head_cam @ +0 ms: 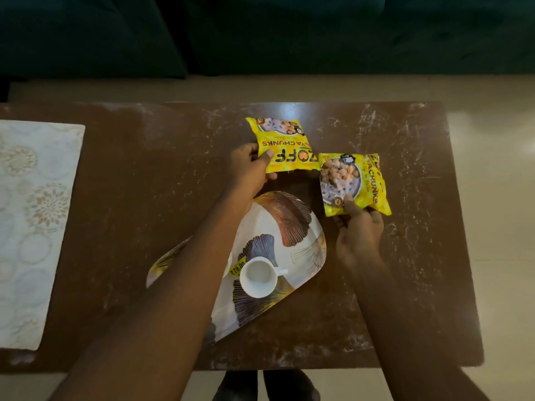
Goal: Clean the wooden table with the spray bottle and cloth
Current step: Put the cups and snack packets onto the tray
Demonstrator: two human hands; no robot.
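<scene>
The dark wooden table [162,180] is streaked with white powdery marks, mostly on its right half. My left hand [250,169] pinches the near left corner of a yellow soya chunks packet [285,144] lying at the table's middle back. My right hand [359,233] grips the near edge of a second yellow packet [354,183] just to the right of the first. The two packets touch at their corners. No spray bottle or cloth is in view.
A patterned tray [289,227] lies on the table under my left forearm, with a small white cup [257,277] on it. A pale floral placemat [34,227] covers the table's left end. A dark sofa [260,33] stands beyond the table, on a tiled floor [503,198].
</scene>
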